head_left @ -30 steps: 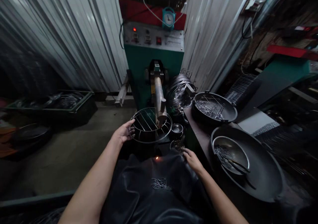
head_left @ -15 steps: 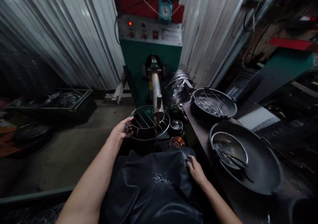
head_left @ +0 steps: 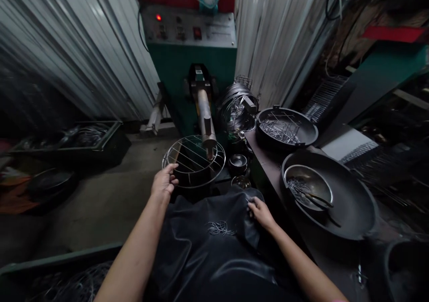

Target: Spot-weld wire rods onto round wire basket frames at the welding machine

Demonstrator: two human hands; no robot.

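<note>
My left hand (head_left: pixel 163 183) grips the near left rim of a round wire rack (head_left: pixel 193 160), which lies under the metal arm (head_left: pixel 205 119) of a green machine (head_left: pixel 192 65). My right hand (head_left: pixel 259 211) rests on the black apron (head_left: pixel 214 244) over my lap, fingers pinched on something thin I cannot make out. A loose bunch of small wire pieces (head_left: pixel 219 227) lies on the apron between my arms.
To the right, a dark table holds a big black pan (head_left: pixel 355 212) with a steel bowl (head_left: pixel 310 191) of wire pieces and tongs, and a farther pan (head_left: pixel 286 130) of wire parts. A coil of wire rings (head_left: pixel 236 110) sits beside the machine. Crates and pans stand on the floor at left.
The view has tilted down and the rack sits lower in it. My left hand stays on the rack's rim. My right hand has shifted slightly on the apron.
</note>
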